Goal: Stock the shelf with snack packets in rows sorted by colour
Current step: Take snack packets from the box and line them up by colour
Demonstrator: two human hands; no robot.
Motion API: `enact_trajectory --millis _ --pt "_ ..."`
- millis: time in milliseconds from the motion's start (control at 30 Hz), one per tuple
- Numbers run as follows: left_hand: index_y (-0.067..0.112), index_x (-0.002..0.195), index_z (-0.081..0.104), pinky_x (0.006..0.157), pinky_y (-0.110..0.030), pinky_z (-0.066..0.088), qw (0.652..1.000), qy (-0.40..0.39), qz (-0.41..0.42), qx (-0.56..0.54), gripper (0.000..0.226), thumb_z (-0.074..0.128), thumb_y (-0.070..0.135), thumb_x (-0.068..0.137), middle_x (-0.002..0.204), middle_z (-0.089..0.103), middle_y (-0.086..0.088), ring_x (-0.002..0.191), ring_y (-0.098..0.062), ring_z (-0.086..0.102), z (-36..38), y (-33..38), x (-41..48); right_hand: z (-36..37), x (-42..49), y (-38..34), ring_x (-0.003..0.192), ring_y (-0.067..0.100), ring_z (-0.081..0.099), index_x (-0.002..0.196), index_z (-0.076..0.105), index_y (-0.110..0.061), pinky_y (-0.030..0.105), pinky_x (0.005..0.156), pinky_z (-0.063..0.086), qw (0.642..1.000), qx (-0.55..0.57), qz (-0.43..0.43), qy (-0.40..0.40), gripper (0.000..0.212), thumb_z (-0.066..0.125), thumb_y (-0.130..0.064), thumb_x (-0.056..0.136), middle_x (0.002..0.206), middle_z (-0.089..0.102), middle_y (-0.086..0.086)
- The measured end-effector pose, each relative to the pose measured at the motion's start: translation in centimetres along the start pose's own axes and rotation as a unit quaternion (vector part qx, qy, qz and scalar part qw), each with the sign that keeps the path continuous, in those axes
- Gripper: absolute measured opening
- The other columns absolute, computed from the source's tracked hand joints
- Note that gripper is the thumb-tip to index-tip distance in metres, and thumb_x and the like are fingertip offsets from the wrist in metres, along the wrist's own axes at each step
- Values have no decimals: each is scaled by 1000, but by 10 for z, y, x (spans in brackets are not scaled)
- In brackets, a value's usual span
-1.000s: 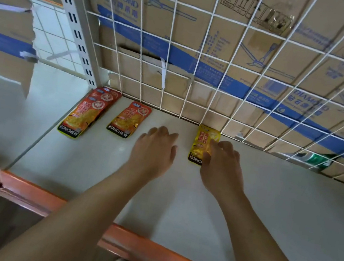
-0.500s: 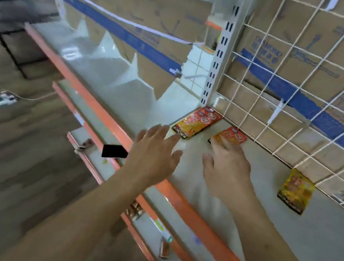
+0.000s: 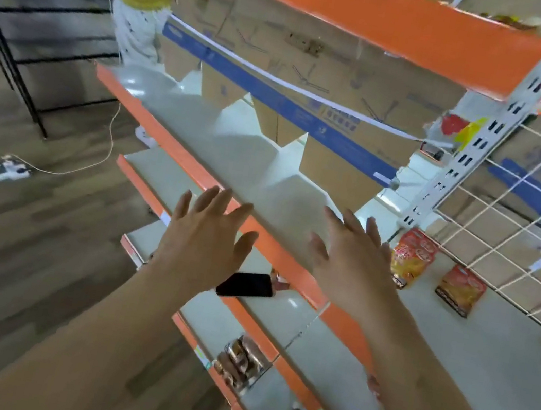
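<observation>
Left hand (image 3: 200, 243) and right hand (image 3: 350, 264) float by the shelf (image 3: 488, 348) front edge, fingers spread wide, holding nothing. Red packets (image 3: 412, 255) lie on the shelf; a black phone (image 3: 246, 285) lies below it.

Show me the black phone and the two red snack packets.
black phone (image 3: 246, 285), head view, screen centre.
left red packet (image 3: 414, 257), head view, front centre.
right red packet (image 3: 460, 290), head view, front centre.

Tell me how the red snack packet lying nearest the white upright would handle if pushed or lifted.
The red snack packet lies flat and thin, so it is probably light and would likely slide easily on the smooth shelf. It looks like a soft film pouch, so lifted by one corner it would probably sag. It seems unlikely to roll or tip.
</observation>
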State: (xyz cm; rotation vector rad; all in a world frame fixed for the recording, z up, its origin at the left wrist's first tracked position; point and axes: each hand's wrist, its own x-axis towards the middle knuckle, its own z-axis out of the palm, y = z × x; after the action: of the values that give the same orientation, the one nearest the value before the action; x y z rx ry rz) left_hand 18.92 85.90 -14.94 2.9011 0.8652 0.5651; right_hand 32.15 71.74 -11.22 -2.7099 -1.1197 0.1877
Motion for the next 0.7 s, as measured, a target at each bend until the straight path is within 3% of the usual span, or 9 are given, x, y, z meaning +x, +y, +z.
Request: enact_trajectory --millis 200,367,567,700 --pt "15 120 67 98 -61 42 1000 9 24 0 49 48 44 86 126 61 -18 119 -38 57 -27 -44 30 -20 21 -52 147 30 10 150 23 -26 53 117 17 999 4 -29 44 53 29 -45 101 158 21 -1" --pt "15 124 64 101 -59 40 995 80 54 -23 55 36 47 89 131 59 -17 124 -37 53 -60 -56 67 -55 34 -91 146 23 16 150 23 -26 44 115 27 989 22 -90 113 55 32 -45 100 158 23 -2" --pt "15 126 63 100 -49 41 979 170 68 -87 59 35 51 88 133 58 -15 123 -34 53 -101 -66 117 -94 52 -125 120 22 49 136 46 -23 39 87 48 946 66 -171 269 44 38 -41 96 133 50 -5" --pt "17 126 62 99 -36 37 961 210 97 -148 60 34 51 86 129 59 -10 119 -30 52 -124 -67 150 -118 60 -141 111 22 58 135 51 -20 42 86 50 923 100 -199 314 47 40 -40 94 124 60 -3"
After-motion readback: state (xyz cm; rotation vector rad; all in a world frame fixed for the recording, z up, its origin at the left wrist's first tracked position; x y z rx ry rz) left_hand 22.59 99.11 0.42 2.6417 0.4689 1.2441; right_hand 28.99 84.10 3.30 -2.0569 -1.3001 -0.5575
